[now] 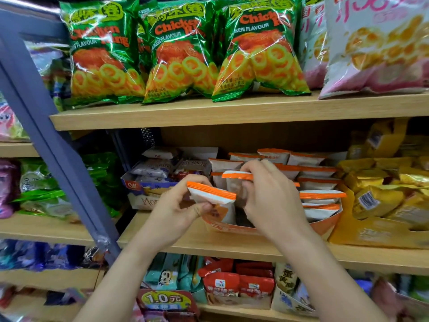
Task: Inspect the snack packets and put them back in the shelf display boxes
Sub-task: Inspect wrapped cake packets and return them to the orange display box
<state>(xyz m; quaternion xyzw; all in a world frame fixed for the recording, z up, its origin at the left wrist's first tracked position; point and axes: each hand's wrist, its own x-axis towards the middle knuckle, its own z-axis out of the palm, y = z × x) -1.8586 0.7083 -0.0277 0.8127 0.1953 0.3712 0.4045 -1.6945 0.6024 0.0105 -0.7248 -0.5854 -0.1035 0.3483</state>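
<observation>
An orange display box (325,225) on the middle shelf holds several white snack packets with orange top strips (321,195). My left hand (176,210) grips one such packet (212,194) at the box's left front corner, tilted, its lower part inside the box. My right hand (267,196) pinches the orange top strip of a second packet (236,176) standing just behind the first, inside the box. Much of that packet is hidden by my fingers.
A blue-and-white box of packets (148,182) stands left of the orange box, a yellow box of gold packets (380,205) to its right. Green chicken-ring bags (185,52) fill the shelf above. A grey metal post (58,159) slants at left. Red packets (239,287) sit below.
</observation>
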